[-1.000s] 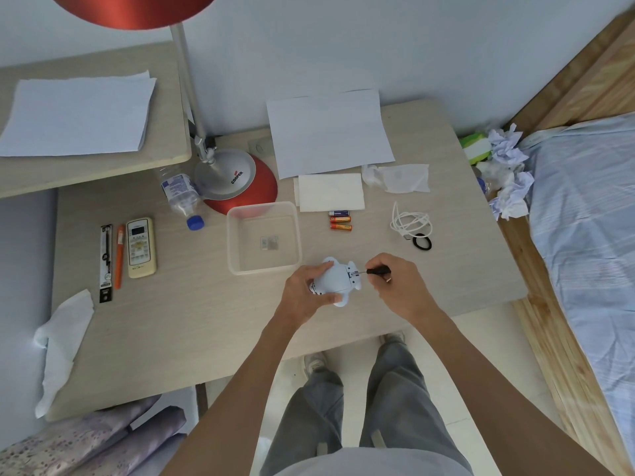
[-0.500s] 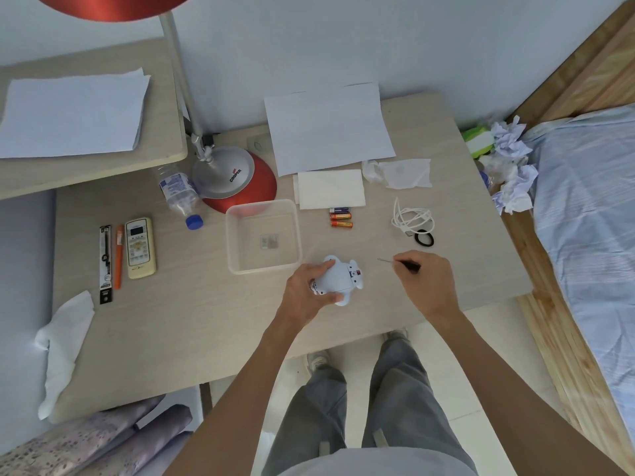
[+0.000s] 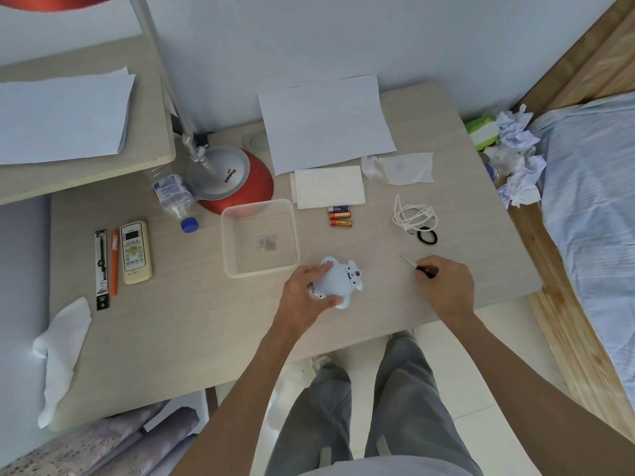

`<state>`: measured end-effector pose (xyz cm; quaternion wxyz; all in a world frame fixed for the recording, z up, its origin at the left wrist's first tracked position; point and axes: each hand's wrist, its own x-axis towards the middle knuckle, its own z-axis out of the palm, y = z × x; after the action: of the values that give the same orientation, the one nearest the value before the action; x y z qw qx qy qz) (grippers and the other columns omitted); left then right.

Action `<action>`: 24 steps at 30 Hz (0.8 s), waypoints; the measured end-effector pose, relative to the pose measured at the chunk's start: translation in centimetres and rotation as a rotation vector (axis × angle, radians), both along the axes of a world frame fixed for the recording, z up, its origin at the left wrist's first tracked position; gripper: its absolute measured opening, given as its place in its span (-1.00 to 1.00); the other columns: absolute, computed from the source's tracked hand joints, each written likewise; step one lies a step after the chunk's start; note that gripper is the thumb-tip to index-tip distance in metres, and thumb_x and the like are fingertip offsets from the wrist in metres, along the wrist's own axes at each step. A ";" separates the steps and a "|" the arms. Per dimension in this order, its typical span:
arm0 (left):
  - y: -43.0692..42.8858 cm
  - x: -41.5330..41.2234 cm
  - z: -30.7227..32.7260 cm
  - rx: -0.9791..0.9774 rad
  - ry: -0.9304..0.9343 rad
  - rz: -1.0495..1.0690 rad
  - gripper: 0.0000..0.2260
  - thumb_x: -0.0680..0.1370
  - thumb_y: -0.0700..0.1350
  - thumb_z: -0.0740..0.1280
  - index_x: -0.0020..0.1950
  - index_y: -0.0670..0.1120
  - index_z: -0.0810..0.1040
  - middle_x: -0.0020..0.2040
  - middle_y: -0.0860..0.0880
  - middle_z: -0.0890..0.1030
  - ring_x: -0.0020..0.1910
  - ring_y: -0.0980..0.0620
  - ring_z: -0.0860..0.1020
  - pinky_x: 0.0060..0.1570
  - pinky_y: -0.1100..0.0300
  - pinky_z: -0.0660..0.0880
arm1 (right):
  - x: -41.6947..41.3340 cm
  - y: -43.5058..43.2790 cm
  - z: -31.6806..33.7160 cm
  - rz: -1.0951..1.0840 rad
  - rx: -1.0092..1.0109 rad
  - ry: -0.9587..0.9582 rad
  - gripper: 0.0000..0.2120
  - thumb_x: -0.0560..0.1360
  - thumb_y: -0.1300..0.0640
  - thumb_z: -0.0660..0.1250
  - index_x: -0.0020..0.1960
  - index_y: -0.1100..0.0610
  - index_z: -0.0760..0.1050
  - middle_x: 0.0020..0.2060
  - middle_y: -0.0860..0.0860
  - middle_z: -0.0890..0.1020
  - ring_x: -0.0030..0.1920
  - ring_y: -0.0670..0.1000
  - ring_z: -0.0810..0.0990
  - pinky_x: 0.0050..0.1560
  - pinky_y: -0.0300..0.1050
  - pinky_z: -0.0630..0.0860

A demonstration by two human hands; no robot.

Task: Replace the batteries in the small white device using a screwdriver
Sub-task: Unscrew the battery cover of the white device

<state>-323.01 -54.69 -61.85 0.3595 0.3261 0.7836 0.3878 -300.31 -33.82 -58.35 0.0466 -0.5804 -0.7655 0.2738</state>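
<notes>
1. device (image 3: 338,280): white, small dark marks at one end.
2. screwdriver (image 3: 421,268): black handle, silver shaft.
3. batteries (image 3: 341,219): two orange, one whitish.
4. lamp base (image 3: 237,180): silver over red.
5. bottle cap (image 3: 189,225): blue.
6. pen (image 3: 114,261): orange.
7. bedsheet (image 3: 594,201): pale blue, fine stripes.
8. trousers (image 3: 405,407): grey.

Pale wall (image 3: 343,32), wooden desk (image 3: 178,324), red lamp (image 3: 237,180), tiled floor (image 3: 488,341).

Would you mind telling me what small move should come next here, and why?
Probably lay the screwdriver down on the table beside the device. The right hand has drawn it away from the device, which the left hand holds steady, so the screw seems done and the right hand is needed for the battery cover.
</notes>
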 end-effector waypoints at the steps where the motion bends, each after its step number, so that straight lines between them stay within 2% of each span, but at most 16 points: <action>1: 0.0 0.0 0.0 -0.003 0.004 -0.004 -0.29 0.36 0.00 0.74 0.49 0.12 0.60 0.28 0.03 0.56 0.22 0.00 0.56 0.16 0.19 0.60 | -0.1 0.1 -0.2 0.007 0.004 -0.017 -0.84 0.49 0.20 0.50 0.01 0.00 0.76 -0.11 -0.05 0.78 -0.06 0.11 0.74 -0.01 0.08 0.68; 7: -0.2 -0.1 0.0 -0.019 0.027 -0.022 -0.29 0.38 0.04 0.73 0.50 0.12 0.58 0.31 0.04 0.55 0.24 0.01 0.55 0.18 0.19 0.61 | -0.5 1.5 -1.0 0.054 0.038 -0.042 -0.89 0.48 0.20 0.49 -0.06 0.03 0.75 -0.16 -0.03 0.72 -0.10 0.11 0.67 -0.09 0.04 0.64; 11: -0.2 -0.2 0.0 -0.025 0.047 -0.040 -0.29 0.40 0.05 0.72 0.51 0.13 0.57 0.33 0.04 0.54 0.25 0.02 0.54 0.19 0.23 0.59 | -0.8 1.7 -1.2 0.242 0.213 -0.161 -0.94 0.48 0.24 0.47 -0.10 0.12 0.72 -0.18 0.07 0.65 -0.09 0.23 0.59 -0.10 -0.01 0.47; 13: -0.1 -0.3 0.1 -0.027 0.064 -0.051 -0.29 0.40 0.04 0.72 0.51 0.12 0.57 0.32 0.04 0.54 0.24 0.03 0.54 0.15 0.35 0.52 | -1.5 0.8 -0.3 0.339 0.216 -0.123 -0.83 0.49 0.22 0.52 0.08 0.11 0.73 -0.03 0.06 0.67 -0.01 0.21 0.61 -0.02 0.01 0.52; 16: -0.1 -0.4 0.3 -0.033 0.073 -0.057 -0.29 0.39 0.03 0.72 0.50 0.12 0.58 0.32 0.04 0.55 0.24 0.03 0.54 0.11 0.46 0.46 | -3.1 -1.2 1.2 0.487 -0.123 -0.005 -0.40 0.49 0.09 0.57 0.50 -0.09 0.53 0.22 -0.12 0.61 0.06 -0.02 0.61 0.13 0.00 0.62; 19: -0.1 -0.5 0.3 -0.037 0.069 -0.057 -0.29 0.39 0.03 0.73 0.50 0.12 0.58 0.32 0.04 0.55 0.24 0.03 0.55 0.13 0.40 0.49 | -5.0 -2.1 1.1 0.607 -0.371 0.057 -0.11 0.42 0.03 0.63 0.64 -0.24 0.31 0.25 -0.21 0.56 0.04 -0.08 0.60 0.10 -0.05 0.62; 21: 0.0 -0.5 0.3 -0.044 0.072 -0.054 -0.29 0.38 0.03 0.73 0.50 0.13 0.58 0.31 0.05 0.56 0.24 0.03 0.55 0.12 0.42 0.48 | -6.2 -2.3 0.7 0.638 -0.449 0.103 -0.06 0.38 0.04 0.68 0.64 -0.19 0.32 0.25 -0.20 0.58 0.03 -0.03 0.62 0.10 -0.04 0.64; 24: 0.0 -0.6 0.4 -0.060 0.083 -0.064 -0.28 0.38 0.05 0.72 0.51 0.12 0.57 0.32 0.04 0.56 0.25 0.03 0.54 0.11 0.46 0.44 | -7.4 -2.3 0.2 0.627 -0.515 0.190 -0.11 0.34 0.09 0.74 0.58 -0.05 0.44 0.22 -0.15 0.66 0.01 0.01 0.70 0.15 0.01 0.69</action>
<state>-323.58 -54.72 -61.49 0.3484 0.3561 0.7982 0.3386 -307.74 -36.12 -58.17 -0.1152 -0.2838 -0.8040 0.5097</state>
